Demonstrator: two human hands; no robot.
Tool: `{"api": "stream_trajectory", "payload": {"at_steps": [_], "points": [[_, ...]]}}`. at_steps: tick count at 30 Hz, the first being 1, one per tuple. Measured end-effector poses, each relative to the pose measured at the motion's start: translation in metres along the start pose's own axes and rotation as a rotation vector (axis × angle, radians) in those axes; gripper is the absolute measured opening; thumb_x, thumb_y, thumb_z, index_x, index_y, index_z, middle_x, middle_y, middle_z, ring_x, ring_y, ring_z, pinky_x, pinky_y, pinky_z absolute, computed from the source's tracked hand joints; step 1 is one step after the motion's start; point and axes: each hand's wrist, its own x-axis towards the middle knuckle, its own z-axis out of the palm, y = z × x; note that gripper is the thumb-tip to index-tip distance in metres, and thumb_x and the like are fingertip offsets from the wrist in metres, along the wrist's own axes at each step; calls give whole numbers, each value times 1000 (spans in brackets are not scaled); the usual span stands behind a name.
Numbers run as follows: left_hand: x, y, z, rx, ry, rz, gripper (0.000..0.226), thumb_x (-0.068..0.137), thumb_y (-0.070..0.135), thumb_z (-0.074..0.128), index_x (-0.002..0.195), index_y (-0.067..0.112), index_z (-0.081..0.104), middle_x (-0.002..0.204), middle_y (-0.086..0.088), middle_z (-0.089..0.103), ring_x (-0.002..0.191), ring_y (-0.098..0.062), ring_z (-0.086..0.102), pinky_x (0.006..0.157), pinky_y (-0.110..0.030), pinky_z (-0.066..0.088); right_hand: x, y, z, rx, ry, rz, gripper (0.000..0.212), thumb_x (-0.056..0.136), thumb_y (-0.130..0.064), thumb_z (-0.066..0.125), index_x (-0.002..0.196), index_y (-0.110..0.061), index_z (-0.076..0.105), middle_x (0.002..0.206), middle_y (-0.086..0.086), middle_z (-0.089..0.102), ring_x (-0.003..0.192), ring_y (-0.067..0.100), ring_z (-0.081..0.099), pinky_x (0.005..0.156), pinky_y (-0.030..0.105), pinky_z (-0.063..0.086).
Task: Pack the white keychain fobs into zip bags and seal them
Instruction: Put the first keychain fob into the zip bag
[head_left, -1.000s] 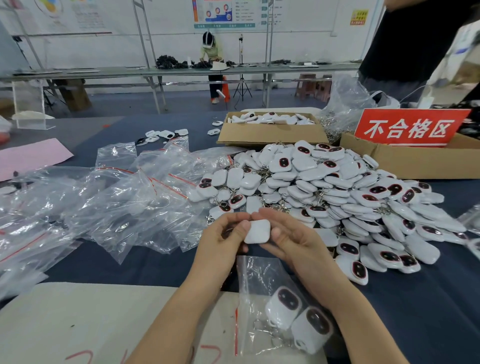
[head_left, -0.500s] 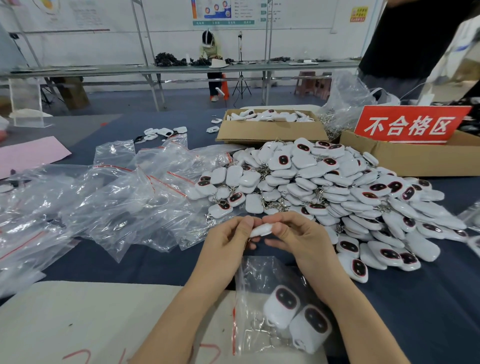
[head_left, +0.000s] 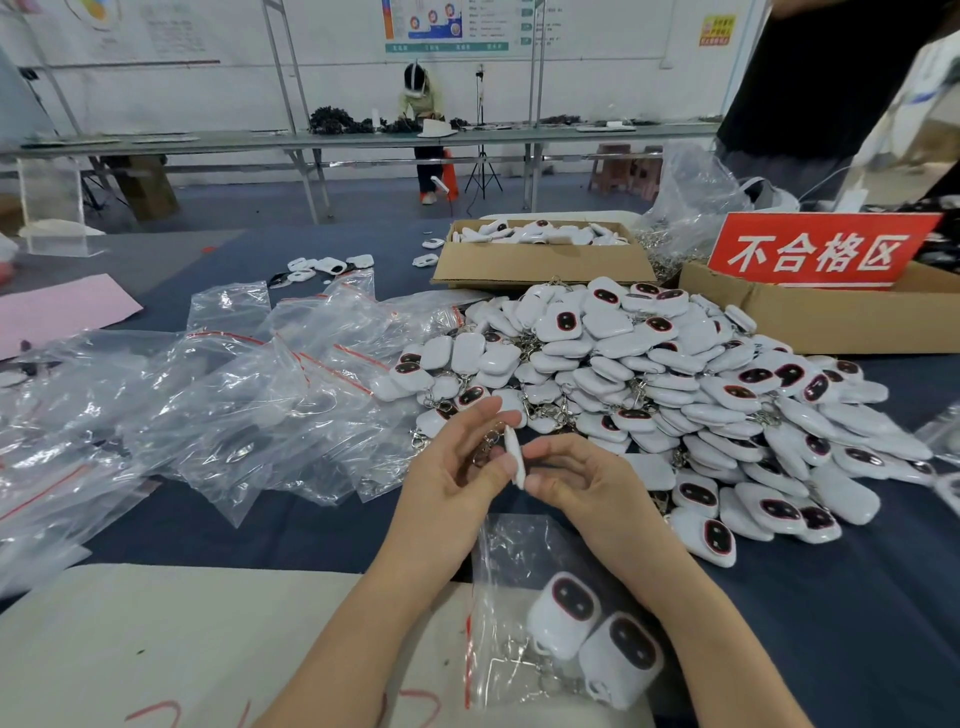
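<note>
Both hands hold one white keychain fob edge-on between them above the dark blue table. My left hand pinches its left side, with the metal key ring dangling by the fingers. My right hand pinches its right edge with thumb and fingertips. Below my wrists lies a clear zip bag with a red seal strip, holding two fobs with dark oval faces. A large pile of fobs spreads to the right.
Several empty zip bags lie heaped at the left. A cardboard box of fobs stands behind the pile. Another box with a red sign sits far right. A white board lies at the near edge. A person stands at the right.
The fob has been turned from flat, showing its white back, to edge-on between my fingers. My hands have stayed in about the same place.
</note>
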Motion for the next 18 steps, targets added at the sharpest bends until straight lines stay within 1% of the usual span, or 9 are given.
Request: {"api": "stream_trajectory", "payload": {"at_steps": [4, 6, 7, 9, 10, 11, 15, 18], "points": [[1, -1, -1, -3, -11, 0, 46, 97, -1, 62, 133, 27, 58, 127, 11, 70, 123, -3, 61, 107, -21, 45, 1, 1, 0, 15, -2, 3, 26, 86, 4, 71, 103, -15, 70, 102, 0, 76, 97, 12, 72, 83, 17, 54], [2, -3, -1, 26, 9, 4, 42, 97, 3, 63, 129, 31, 62, 125, 12, 70, 120, -1, 62, 105, -19, 47, 1, 2, -1, 14, -2, -3, 26, 88, 2, 70, 104, -18, 70, 101, -3, 76, 98, 12, 72, 85, 18, 55], [2, -5, -1, 53, 42, 4, 38, 97, 7, 65, 124, 33, 65, 119, 13, 72, 114, 0, 64, 100, -18, 50, 0, 2, -2, 15, 0, -7, 24, 90, -1, 68, 106, -19, 70, 101, -4, 77, 99, 11, 72, 87, 20, 55], [5, -9, -2, 98, 134, 4, 23, 96, 13, 67, 110, 31, 71, 96, 13, 76, 87, 0, 69, 81, -14, 53, -1, 2, -3, 36, 10, -22, 21, 96, -5, 62, 109, -20, 69, 98, 0, 77, 96, 12, 72, 87, 22, 57], [6, -10, -2, 99, 172, -2, 17, 97, 15, 66, 105, 29, 72, 84, 11, 75, 74, -1, 67, 73, -14, 52, -2, 2, -3, 46, 25, -32, 21, 97, -5, 59, 109, -20, 70, 96, 2, 77, 93, 12, 73, 84, 21, 57], [7, -12, -2, 90, 196, -13, 14, 98, 15, 65, 102, 26, 71, 77, 10, 74, 67, -3, 65, 68, -15, 53, -2, 3, -4, 49, 42, -42, 22, 98, -5, 58, 107, -20, 71, 93, 3, 77, 89, 12, 72, 82, 20, 57], [8, -15, -1, 92, 208, -35, 10, 99, 15, 64, 102, 21, 71, 74, 7, 73, 62, -4, 64, 62, -18, 55, -1, 3, -4, 31, 58, -58, 22, 96, -5, 61, 100, -23, 73, 89, 2, 77, 78, 10, 70, 75, 18, 56], [8, -14, -1, 103, 203, -44, 9, 99, 16, 64, 104, 19, 71, 73, 7, 72, 61, -4, 63, 61, -20, 55, -1, 4, -5, 28, 58, -58, 22, 96, -6, 61, 100, -25, 73, 88, 1, 77, 77, 10, 70, 74, 18, 55]]}}
